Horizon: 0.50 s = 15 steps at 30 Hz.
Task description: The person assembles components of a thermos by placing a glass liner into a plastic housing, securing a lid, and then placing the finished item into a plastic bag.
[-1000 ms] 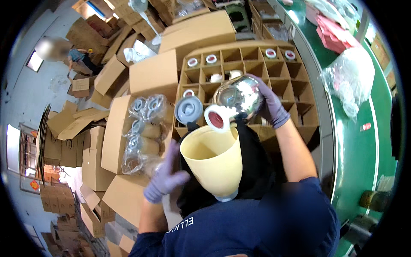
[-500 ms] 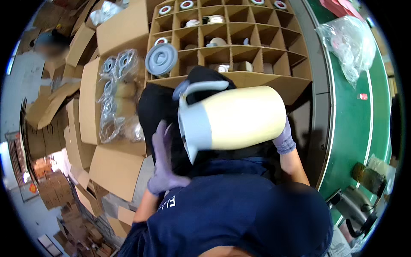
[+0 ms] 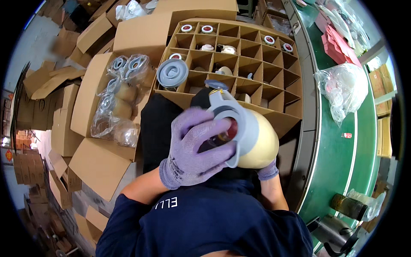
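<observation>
A cream-yellow vacuum jug (image 3: 263, 143) with a grey-blue collar, spout and handle lies tilted over my lap, its mouth toward my left hand. My right hand (image 3: 268, 169) supports its bottom end; most of those gloved fingers are behind the jug. In a purple glove, my left hand (image 3: 199, 143) is at the mouth, fingers apart and slightly curled over the opening. The fingertips are close to the collar, and whether they touch it is hard to tell. Inside the mouth a reddish, shiny lining shows. A round grey lid (image 3: 172, 73) rests on the divided carton's near left corner.
Ahead stands a divided carton (image 3: 274, 112) with several pieces in its cells. At left, an open carton (image 3: 85, 100) has bagged jugs (image 3: 122, 105) inside. Along the right runs a green bench (image 3: 325, 171) carrying a plastic bag (image 3: 342, 88), a dark bottle (image 3: 349, 206) and a steel kettle (image 3: 336, 231).
My left hand has risen from beside my lap to the jug's mouth. The jug has turned so its mouth faces up and toward me. The view has also shifted.
</observation>
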Each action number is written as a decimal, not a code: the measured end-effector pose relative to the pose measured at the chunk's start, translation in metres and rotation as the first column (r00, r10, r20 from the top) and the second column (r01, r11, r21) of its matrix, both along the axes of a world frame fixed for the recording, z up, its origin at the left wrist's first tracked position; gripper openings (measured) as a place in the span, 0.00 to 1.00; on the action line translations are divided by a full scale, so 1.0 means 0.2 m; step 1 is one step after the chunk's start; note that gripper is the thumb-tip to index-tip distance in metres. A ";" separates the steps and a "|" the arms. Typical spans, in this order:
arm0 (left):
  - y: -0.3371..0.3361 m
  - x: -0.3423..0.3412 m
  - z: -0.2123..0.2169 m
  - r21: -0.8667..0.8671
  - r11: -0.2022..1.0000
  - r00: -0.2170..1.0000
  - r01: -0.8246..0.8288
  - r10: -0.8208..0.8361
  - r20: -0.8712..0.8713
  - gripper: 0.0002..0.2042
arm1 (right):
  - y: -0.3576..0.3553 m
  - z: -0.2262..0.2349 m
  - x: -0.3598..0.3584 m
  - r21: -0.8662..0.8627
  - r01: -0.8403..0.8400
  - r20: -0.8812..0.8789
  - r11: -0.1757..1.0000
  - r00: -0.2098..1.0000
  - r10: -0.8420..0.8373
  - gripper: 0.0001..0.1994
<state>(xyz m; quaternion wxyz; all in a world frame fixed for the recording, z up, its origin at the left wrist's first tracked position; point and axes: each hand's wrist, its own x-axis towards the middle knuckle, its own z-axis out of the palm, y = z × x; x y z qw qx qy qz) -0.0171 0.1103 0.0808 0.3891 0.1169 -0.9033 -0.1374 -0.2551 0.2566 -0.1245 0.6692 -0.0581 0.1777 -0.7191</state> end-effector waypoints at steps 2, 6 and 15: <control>-0.04 -0.04 0.07 0.071 0.991 0.993 0.116 -0.116 -0.004 0.18 | 0.01 0.02 0.00 0.033 -0.010 -0.015 0.999 1.000 0.011 0.27; -0.04 -0.09 0.08 0.201 0.924 0.944 0.326 -0.328 -0.024 0.19 | 0.04 0.02 -0.01 0.049 -0.017 -0.056 0.999 0.998 0.020 0.27; -0.06 -0.08 0.04 0.217 0.917 0.942 0.334 -0.316 -0.114 0.19 | 0.07 0.05 -0.01 0.095 -0.028 -0.111 0.995 0.993 0.038 0.27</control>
